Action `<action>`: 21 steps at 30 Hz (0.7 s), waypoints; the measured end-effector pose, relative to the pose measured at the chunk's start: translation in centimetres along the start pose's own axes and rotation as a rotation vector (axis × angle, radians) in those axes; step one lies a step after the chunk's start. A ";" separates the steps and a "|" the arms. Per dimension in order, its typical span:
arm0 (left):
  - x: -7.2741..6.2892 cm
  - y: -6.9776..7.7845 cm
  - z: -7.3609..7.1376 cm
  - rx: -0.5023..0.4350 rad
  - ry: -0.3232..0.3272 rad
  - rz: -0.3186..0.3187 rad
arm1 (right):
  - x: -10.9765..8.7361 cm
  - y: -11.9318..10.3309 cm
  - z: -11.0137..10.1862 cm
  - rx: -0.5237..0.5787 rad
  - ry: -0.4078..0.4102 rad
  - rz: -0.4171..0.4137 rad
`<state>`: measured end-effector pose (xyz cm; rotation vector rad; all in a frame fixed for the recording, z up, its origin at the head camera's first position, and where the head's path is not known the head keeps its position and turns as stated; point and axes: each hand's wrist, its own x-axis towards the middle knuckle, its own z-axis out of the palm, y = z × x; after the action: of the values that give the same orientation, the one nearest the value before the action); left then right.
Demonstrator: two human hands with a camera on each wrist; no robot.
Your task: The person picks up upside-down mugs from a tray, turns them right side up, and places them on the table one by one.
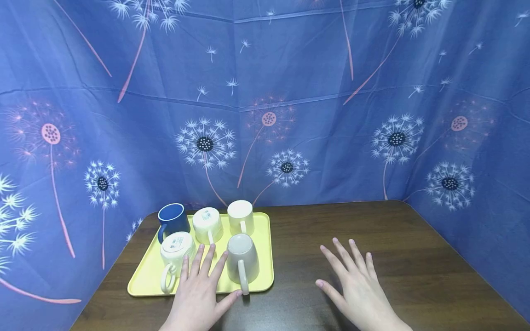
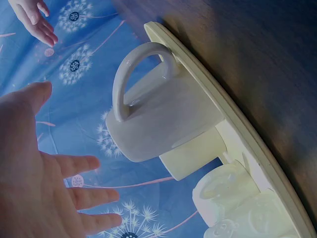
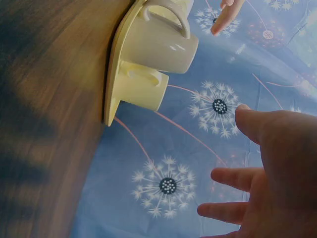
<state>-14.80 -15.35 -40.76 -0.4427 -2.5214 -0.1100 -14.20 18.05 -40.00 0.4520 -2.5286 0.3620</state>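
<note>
A yellow tray (image 1: 146, 280) carries several mugs. The grey mug (image 1: 244, 257) stands upside down at its front right, handle toward me. Two white mugs with stickers on their upturned bases sit front left (image 1: 175, 246) and back middle (image 1: 207, 225). Behind the grey one is a cream mug (image 1: 240, 216), and a blue mug (image 1: 175, 220) occupies the back left corner. My left hand (image 1: 196, 292), fingers spread, hovers over the tray's front edge between grey and front white mugs, holding nothing. Fingers also spread, my right hand (image 1: 359, 289) hovers above the table right of the tray.
The dark wooden table (image 1: 331, 225) extends to the right of the tray. A blue curtain with dandelion prints (image 1: 331, 128) hangs along the table's back and both sides.
</note>
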 end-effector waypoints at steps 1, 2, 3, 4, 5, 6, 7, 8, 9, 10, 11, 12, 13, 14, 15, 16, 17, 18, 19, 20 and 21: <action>0.0 0.0 0.0 0.001 0.005 0.002 | 0.0 0.0 0.0 0.000 0.001 -0.001; 0.1 0.0 0.1 0.002 0.009 0.003 | 0.0 0.0 0.0 0.000 0.002 -0.002; 0.1 0.0 0.1 0.002 0.012 0.005 | 0.1 0.0 -0.1 0.001 0.003 -0.004; 0.1 0.0 0.1 0.005 0.019 0.007 | 0.1 0.0 -0.1 0.002 0.003 -0.006; 0.1 0.0 0.2 0.006 0.020 0.009 | 0.1 0.0 -0.1 0.003 0.004 -0.008; 0.2 0.1 0.2 0.005 0.019 0.009 | 0.2 0.0 -0.2 0.004 0.005 -0.011; 0.2 0.1 0.2 0.005 0.016 0.009 | 0.2 0.0 -0.2 0.006 0.007 -0.014; 0.2 0.1 0.2 0.002 0.010 0.007 | 0.3 0.1 -0.2 0.009 0.009 -0.017; 0.2 0.1 0.3 -0.001 0.003 0.005 | 0.4 0.1 -0.3 0.010 0.011 -0.021; 0.2 0.2 0.3 -0.005 -0.004 0.002 | 0.5 0.1 -0.3 0.013 0.014 -0.025; 0.2 0.2 0.3 -0.009 -0.010 0.000 | 0.6 0.1 -0.3 0.014 0.016 -0.029; 0.2 0.2 0.3 -0.015 -0.013 -0.002 | 0.8 0.1 -0.3 0.017 0.018 -0.033; 0.2 0.2 0.3 -0.020 -0.014 -0.004 | 0.9 0.1 -0.3 0.021 0.022 -0.039; 0.2 0.2 0.3 -0.027 -0.011 -0.004 | 1.0 0.0 -0.3 0.026 0.025 -0.046; 0.3 0.2 0.3 -0.033 -0.004 -0.004 | 1.2 0.0 -0.3 0.029 0.027 -0.054; 0.3 0.2 0.4 -0.039 0.006 -0.002 | 1.3 -0.1 -0.2 0.034 0.028 -0.063; 0.3 0.2 0.4 -0.042 0.019 0.001 | 1.5 -0.2 -0.2 0.038 0.027 -0.072; 0.3 0.2 0.5 -0.048 0.033 0.006 | 1.7 -0.3 -0.1 0.043 0.028 -0.082; 0.3 0.1 0.5 -0.052 0.045 0.011 | 1.8 -0.4 -0.1 0.049 0.028 -0.094; 0.3 0.1 0.6 -0.057 0.057 0.016 | 2.0 -0.5 0.0 0.053 0.025 -0.105; 0.3 0.1 0.7 -0.062 0.066 0.021 | 2.2 -0.7 0.0 0.056 0.025 -0.119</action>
<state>-15.35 -15.02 -41.15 -0.4819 -2.4530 -0.1928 -15.67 16.93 -38.72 0.6124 -2.4593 0.3918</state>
